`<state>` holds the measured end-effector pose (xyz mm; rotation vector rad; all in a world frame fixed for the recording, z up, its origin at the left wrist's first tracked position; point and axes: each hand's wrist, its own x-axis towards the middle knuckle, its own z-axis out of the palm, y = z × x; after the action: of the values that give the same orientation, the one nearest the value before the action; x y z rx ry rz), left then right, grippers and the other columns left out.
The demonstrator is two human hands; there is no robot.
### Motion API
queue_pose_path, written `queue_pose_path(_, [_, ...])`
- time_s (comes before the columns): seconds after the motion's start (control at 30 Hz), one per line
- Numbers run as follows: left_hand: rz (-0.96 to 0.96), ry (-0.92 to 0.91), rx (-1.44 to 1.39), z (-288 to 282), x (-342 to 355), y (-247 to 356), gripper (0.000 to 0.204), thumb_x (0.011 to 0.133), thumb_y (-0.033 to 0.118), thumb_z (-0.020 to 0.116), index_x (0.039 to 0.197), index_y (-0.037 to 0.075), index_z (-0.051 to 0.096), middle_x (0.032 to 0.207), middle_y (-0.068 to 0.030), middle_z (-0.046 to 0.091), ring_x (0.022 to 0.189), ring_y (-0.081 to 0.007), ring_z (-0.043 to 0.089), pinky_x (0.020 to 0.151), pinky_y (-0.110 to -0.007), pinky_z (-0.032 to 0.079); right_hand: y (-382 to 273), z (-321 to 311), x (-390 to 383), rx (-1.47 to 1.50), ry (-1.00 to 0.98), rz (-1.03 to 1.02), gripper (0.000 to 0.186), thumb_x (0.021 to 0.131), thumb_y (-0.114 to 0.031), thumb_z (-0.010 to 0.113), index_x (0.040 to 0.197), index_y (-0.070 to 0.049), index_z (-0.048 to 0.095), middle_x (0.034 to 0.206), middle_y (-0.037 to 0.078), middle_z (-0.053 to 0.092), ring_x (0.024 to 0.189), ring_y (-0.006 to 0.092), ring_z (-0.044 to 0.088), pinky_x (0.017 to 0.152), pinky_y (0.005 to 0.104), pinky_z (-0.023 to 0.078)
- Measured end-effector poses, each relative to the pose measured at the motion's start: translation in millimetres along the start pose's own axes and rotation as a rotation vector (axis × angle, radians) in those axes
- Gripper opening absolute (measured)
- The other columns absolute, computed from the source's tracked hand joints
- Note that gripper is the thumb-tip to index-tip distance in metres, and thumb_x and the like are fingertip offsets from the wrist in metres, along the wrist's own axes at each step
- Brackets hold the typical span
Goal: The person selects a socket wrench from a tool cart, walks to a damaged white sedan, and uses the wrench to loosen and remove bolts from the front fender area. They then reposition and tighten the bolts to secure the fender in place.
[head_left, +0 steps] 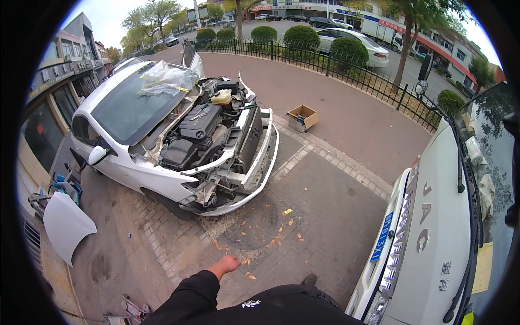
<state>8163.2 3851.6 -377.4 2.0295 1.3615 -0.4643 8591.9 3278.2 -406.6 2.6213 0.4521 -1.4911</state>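
My left hand (230, 264) hangs in front of me at the end of a black sleeve, its fingers curled into a loose fist. Nothing shows in it, and it touches nothing. My right hand is out of the picture. Ahead and to the left stands a white car (143, 176) with its hood off and its front stripped, so the engine (200, 122) lies bare. The white front bumper beam (262, 157) sticks out toward me. Crumpled clear plastic sheeting (168, 78) lies on the windshield.
A white truck (428, 216) stands close on my right. An open cardboard box (302, 117) sits on the paving ahead. At left a loose white body panel (66, 225) leans near blue equipment (67, 187). Dry leaves surround a manhole cover (252, 225). A black fence (327, 65) runs along the street.
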Motion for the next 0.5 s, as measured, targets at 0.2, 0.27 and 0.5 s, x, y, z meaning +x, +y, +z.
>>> queue_pose_path(0.2, [0.057,0.259,-0.373,-162.0,175.3,218.0,0.029,0.098,0.031,0.069,0.109,0.005,0.076,0.112,-0.0209,0.080,0.107,-0.0372,0.076,0.095,-0.047,0.059,-74.3,-170.6,152.4,-0.033,-0.018,-0.050,0.051,0.087,-0.037,0.073,0.114,0.006,0.079,0.116,0.036,0.076,0.118,0.0507,0.073,0.102,0.0541,0.058])
queue_pose_path(0.27, [-0.009,0.166,-0.370,-136.3,205.8,259.6,0.030,0.099,0.031,0.066,0.110,0.005,0.076,0.112,-0.0211,0.080,0.108,-0.0368,0.076,0.095,-0.048,0.059,-97.7,-246.6,209.0,-0.088,0.036,-0.133,0.051,0.088,-0.037,0.073,0.114,0.006,0.079,0.116,0.037,0.076,0.118,0.0508,0.073,0.102,0.0541,0.058])
queue_pose_path(0.5, [0.278,-0.339,-0.117,-30.3,290.3,249.3,0.042,0.090,0.038,0.078,0.109,0.001,0.084,0.103,-0.0171,0.084,0.098,-0.0349,0.083,0.089,-0.053,0.063,-310.9,-619.5,354.5,0.363,0.475,-0.349,0.028,0.093,-0.020,0.072,0.107,0.003,0.070,0.093,0.023,0.076,0.085,0.0387,0.076,0.074,0.0499,0.059])
